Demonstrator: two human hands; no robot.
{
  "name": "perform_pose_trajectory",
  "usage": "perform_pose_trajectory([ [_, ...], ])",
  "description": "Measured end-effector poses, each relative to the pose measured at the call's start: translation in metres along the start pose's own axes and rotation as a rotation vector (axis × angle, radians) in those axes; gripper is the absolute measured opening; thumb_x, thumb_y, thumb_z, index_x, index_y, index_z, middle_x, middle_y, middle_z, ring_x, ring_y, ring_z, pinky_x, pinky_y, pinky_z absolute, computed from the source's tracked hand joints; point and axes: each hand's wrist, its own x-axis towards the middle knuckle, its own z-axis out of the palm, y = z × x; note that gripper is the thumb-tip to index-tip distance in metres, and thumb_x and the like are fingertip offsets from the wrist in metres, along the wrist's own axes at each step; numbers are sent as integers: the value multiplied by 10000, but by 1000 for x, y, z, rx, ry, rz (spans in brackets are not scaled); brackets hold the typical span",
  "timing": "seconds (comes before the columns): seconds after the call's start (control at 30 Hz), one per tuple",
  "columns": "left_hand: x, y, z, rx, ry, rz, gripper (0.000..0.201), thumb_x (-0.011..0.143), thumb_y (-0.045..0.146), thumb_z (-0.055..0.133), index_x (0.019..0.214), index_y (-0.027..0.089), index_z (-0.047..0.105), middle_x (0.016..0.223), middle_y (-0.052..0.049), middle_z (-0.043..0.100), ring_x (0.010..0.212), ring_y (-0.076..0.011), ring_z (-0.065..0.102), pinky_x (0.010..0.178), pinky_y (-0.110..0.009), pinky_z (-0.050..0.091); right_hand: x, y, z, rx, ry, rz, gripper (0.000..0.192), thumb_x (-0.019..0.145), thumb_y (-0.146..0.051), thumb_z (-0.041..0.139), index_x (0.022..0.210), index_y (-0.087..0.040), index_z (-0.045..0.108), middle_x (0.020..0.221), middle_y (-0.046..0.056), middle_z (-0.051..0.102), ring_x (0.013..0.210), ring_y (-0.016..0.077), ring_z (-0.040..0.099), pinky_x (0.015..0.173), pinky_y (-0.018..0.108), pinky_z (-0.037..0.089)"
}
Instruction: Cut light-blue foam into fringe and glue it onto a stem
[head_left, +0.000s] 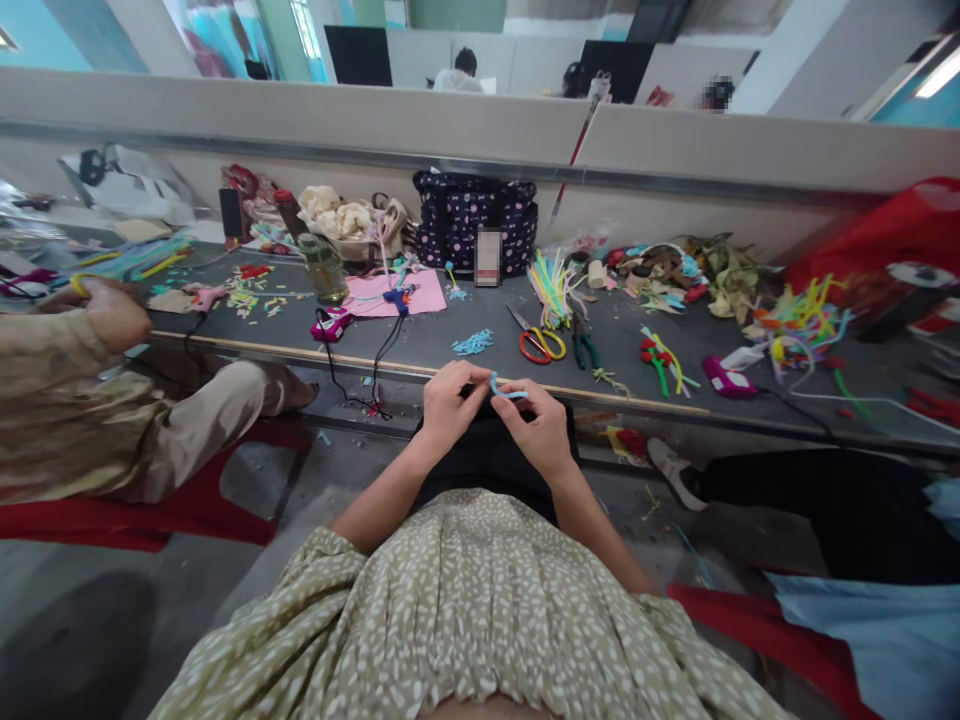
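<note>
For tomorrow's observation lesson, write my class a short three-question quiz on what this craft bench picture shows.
1. True or false: both hands pinch one light blue pipe cleaner.
2. What lies nearest beyond the hands on the table? A) blue cut pieces B) scissors C) green jar
3. Fill in: the scissors have red and ____ handles.

Key: 1 true: left hand and right hand both grip it. 2 A. 3 yellow.
</note>
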Motion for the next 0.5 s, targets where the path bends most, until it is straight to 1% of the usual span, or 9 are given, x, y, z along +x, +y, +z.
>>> perform_pose_trajectory([
  [0.07,1,0,-1,-45,1,-40,109,864,294,621,830,206,675,799,-31,684,777,-171,612,755,-300,450,1,1,-6,203,-42,84,306,892,-501,562,963,-223,667,915,52,690,812,186,651,690,302,534],
  [0.1,2,0,-2,-72,-2,-61,108,854,300,634,825,202,672,794,-26,681,769,-168,611,754,-297,453,1,2,-9,297,-42,124,348,905,-530,525,977,-222,671,907,54,693,811,189,657,677,307,542],
  [0.2,2,0,-1,-153,-21,-127,112,834,300,657,818,189,667,792,-19,678,752,-156,608,752,-287,456,4,8,-13,519,17,235,466,920,-603,431,928,-208,679,838,58,691,748,188,662,620,314,553],
  [0.27,2,1,0,-205,-31,-161,121,825,302,668,804,182,662,778,-14,673,731,-147,602,738,-277,455,6,14,-13,611,44,302,507,912,-630,413,879,-198,676,790,57,685,696,178,655,579,303,547],
  [0.33,2,2,2,-249,-45,-179,140,820,313,677,792,178,656,761,-11,665,716,-142,597,724,-271,454,7,19,-11,644,31,360,490,896,-626,452,847,-193,677,748,49,678,658,163,642,553,284,538],
  [0.4,1,2,2,-279,-69,-173,155,822,325,679,789,177,652,756,-14,660,715,-143,599,718,-271,455,7,24,-9,627,-25,400,406,856,-580,563,826,-193,683,727,34,675,634,145,624,538,258,527],
  [0.5,-1,2,1,-244,-114,-99,141,837,318,665,800,183,654,773,-28,663,744,-155,608,735,-288,460,6,27,-6,569,-113,400,296,782,-490,700,811,-196,691,721,14,664,627,129,600,529,234,511],
])
